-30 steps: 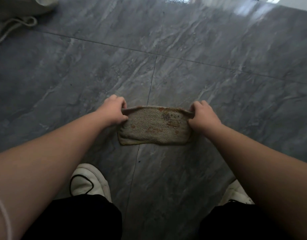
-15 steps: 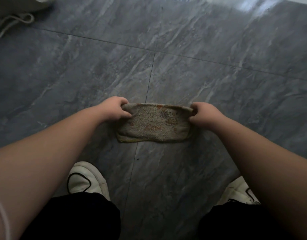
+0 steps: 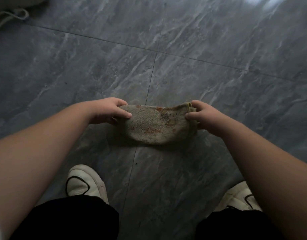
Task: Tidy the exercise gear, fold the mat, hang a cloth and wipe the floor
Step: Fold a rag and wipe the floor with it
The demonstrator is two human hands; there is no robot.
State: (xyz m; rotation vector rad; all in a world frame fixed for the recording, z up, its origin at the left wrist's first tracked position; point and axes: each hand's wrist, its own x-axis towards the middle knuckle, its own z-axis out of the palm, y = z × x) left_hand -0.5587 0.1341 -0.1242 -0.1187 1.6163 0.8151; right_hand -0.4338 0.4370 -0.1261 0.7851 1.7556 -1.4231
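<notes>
A small folded beige cloth [image 3: 154,127] with orange-brown stains hangs in the air above the dark grey tiled floor [image 3: 201,49]. My left hand [image 3: 109,111] pinches its left end between thumb and fingers. My right hand [image 3: 203,116] pinches the right end, where the folded yellowish edges bunch up. The cloth sags in a curve between the two hands. I cannot tell whether its lower edge touches the floor.
My two white shoes [image 3: 85,182] [image 3: 239,198] stand on the tiles below the cloth, under black trouser legs. A pale bag with a cord [image 3: 8,14] lies at the top left corner. Grout lines cross the floor.
The cloth was stretched flat and taut between the hands; now the hands have turned, the cloth sags in a curve and its right end is bunched.
</notes>
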